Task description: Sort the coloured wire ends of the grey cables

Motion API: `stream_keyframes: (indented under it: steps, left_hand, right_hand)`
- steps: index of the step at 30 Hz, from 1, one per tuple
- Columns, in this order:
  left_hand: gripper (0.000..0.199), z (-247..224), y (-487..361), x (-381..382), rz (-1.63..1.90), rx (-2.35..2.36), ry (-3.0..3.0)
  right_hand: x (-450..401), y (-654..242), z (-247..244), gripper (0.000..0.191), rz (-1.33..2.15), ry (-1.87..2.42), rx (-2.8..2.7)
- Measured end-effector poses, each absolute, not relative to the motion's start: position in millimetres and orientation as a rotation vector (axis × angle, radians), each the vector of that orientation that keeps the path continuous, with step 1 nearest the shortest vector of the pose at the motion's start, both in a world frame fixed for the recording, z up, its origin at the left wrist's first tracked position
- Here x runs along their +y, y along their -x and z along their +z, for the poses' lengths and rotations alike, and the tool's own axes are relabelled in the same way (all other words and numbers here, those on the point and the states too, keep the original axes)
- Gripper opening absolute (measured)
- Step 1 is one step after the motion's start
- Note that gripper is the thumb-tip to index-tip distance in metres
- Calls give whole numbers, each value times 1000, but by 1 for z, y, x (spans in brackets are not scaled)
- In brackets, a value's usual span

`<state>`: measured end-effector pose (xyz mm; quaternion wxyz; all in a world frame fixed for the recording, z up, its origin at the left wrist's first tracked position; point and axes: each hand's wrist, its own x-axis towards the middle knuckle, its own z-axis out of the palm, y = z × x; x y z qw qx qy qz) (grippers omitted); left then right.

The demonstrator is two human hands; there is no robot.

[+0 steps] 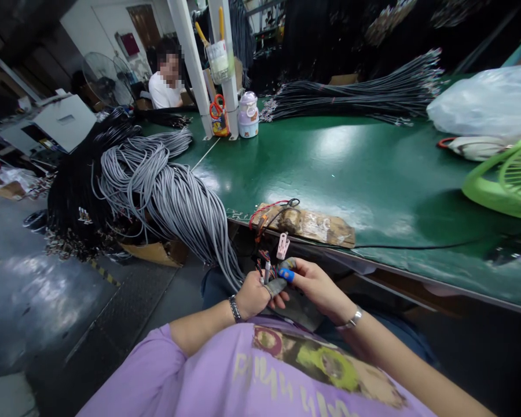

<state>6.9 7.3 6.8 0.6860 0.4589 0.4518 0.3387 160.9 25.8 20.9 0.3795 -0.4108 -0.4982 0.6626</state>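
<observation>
Low in the frame's centre, the left hand [255,293] is gripping a grey cable [267,273] standing roughly upright, its wires [264,255] fanning upward. The right hand [316,285] is meeting them from the right, fingertips bunching; whether they're pinching one, I cannot tell.

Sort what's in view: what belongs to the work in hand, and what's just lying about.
Belongs, it seems:
grey cables, gripped by the left hand
coloured wires, apparently pinched by the right hand

Lying about, probably:
plastic bag
lidded container
green slatted plastic item
</observation>
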Motion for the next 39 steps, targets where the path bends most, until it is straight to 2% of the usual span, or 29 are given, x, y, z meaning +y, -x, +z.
stream_keyframes:
  steps: [3,11,20,25,28,30,35,39]
  left_hand:
    - [52,6,-5,5,756,1021,-1039]
    - [48,5,-9,4,981,1102,-909]
    - [49,13,-9,3,1000,1105,-830]
    - [50,26,-6,1,976,1033,-798]
    - [49,34,-8,3,965,974,-799]
    - [49,37,-11,6,965,955,-793]
    - [48,38,-15,10,959,963,-783]
    - [47,35,-17,11,959,964,-809]
  right_hand:
    - [27,-158,25,39,1737,1047,-1302]
    - [26,-163,21,36,1519,1179,-1300]
    - [23,-160,14,33,1650,1077,-1100]
    - [35,-164,13,43,1850,976,-748]
    - [44,-162,19,53,1968,979,-753]
    - [48,-158,23,51,1906,982,-869]
    - [52,-151,25,49,1426,1166,-1042]
    - [55,-146,21,51,1703,1025,-881]
